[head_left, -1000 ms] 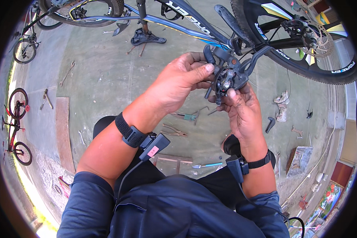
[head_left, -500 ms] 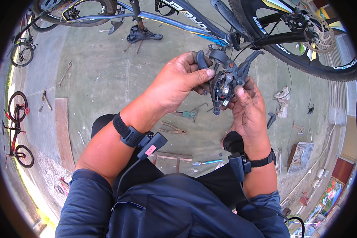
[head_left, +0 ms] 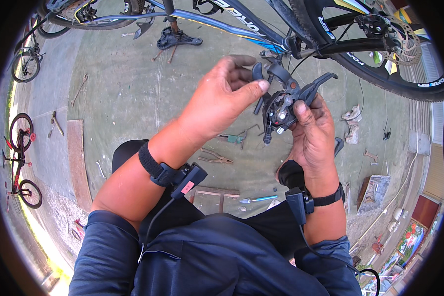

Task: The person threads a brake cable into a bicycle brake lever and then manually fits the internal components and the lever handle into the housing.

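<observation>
- Leftward, at the far edge, we see a red-and-black bicycle standing on the paving.
- Next we find a long spanner lying on the green ground, with a rust-brown board nearer to us.
- Farther along, the black saddle of an inverted mountain bike points down at the floor, its blue-edged frame stretching across the top.
- Our left hand is loosely cupped, thumb and fingers well apart; the thumb tip lies just beside a small black paddle of the shifter, and we cannot tell whether it touches.
- Below that hand, we have pliers and, closer to our knees, a blue-handled tool on the ground.
- Between our hands, the combined brake-and-shift lever is raised off the ground, its mechanism exposed towards us.
- Our right hand grips this unit's right side, thumb in front and fingers behind.
- Rightmost, we see a crumpled rag, a short spanner and the bike's disc rotor.
</observation>
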Demonstrator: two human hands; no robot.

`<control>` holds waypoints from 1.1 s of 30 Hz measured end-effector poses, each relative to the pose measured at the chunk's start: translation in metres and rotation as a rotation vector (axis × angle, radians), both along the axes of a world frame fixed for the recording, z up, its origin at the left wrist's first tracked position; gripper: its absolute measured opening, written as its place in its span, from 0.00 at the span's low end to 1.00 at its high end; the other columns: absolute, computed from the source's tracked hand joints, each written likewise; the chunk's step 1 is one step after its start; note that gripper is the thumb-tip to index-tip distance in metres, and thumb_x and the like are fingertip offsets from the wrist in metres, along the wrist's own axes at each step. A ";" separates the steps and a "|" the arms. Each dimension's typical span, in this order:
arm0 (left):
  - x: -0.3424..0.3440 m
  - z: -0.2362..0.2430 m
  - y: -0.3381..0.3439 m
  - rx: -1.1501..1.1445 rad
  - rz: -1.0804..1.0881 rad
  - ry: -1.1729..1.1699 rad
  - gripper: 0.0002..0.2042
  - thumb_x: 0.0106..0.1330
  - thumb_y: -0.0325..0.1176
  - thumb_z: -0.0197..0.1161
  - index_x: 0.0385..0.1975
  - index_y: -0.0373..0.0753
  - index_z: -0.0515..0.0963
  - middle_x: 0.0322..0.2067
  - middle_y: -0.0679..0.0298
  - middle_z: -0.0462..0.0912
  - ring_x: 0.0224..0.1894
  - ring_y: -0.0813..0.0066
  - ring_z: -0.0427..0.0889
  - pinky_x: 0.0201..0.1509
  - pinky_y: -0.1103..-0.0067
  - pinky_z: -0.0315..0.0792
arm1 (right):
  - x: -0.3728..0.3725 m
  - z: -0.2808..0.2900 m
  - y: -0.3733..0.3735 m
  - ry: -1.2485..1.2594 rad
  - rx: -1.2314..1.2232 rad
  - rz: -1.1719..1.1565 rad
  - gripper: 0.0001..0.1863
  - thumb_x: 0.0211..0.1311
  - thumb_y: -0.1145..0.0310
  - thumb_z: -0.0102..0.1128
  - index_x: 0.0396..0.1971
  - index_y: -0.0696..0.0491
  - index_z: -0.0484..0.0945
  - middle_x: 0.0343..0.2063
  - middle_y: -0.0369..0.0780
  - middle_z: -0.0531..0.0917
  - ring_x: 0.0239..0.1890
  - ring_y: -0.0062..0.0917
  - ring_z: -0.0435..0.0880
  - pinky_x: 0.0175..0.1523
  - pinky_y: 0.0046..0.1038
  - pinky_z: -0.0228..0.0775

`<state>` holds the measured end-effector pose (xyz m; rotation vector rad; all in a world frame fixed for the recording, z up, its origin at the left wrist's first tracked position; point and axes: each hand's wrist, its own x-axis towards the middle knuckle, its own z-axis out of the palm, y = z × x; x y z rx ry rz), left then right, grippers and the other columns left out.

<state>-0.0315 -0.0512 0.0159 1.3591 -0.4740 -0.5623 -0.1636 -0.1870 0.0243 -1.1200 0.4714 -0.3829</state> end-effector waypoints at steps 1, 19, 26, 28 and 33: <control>-0.002 -0.003 -0.002 0.018 0.148 -0.143 0.16 0.63 0.30 0.68 0.46 0.32 0.74 0.35 0.63 0.81 0.34 0.77 0.79 0.39 0.81 0.74 | 0.001 0.000 0.000 -0.003 -0.017 -0.002 0.23 0.61 0.60 0.68 0.49 0.58 0.70 0.39 0.38 0.81 0.38 0.19 0.81 0.38 0.19 0.74; -0.003 0.010 0.001 0.272 0.049 -1.208 0.08 0.48 0.25 0.69 0.27 0.40 0.78 0.24 0.62 0.73 0.26 0.59 0.76 0.27 0.69 0.70 | 0.001 -0.004 0.009 0.081 -0.429 -0.165 0.21 0.60 0.66 0.70 0.45 0.63 0.70 0.34 0.37 0.78 0.34 0.15 0.75 0.38 0.17 0.69; -0.005 0.009 -0.005 0.384 0.014 -1.107 0.06 0.54 0.28 0.65 0.29 0.38 0.76 0.25 0.59 0.73 0.29 0.55 0.77 0.30 0.67 0.71 | -0.002 -0.010 0.006 0.119 -0.458 -0.143 0.21 0.61 0.66 0.69 0.45 0.63 0.71 0.34 0.37 0.78 0.34 0.15 0.75 0.37 0.18 0.69; -0.004 0.007 -0.004 0.394 0.052 -0.992 0.05 0.56 0.27 0.62 0.30 0.36 0.75 0.26 0.56 0.74 0.30 0.53 0.77 0.31 0.67 0.72 | -0.002 -0.010 0.006 0.093 -0.442 -0.133 0.21 0.62 0.66 0.68 0.45 0.63 0.70 0.35 0.37 0.78 0.34 0.15 0.75 0.37 0.17 0.68; 0.014 0.011 0.004 0.321 0.153 -0.813 0.05 0.63 0.28 0.57 0.31 0.33 0.75 0.28 0.51 0.77 0.31 0.52 0.77 0.35 0.68 0.72 | -0.003 -0.006 0.001 0.104 -0.379 -0.140 0.21 0.64 0.64 0.66 0.47 0.63 0.70 0.36 0.37 0.78 0.36 0.15 0.75 0.39 0.18 0.68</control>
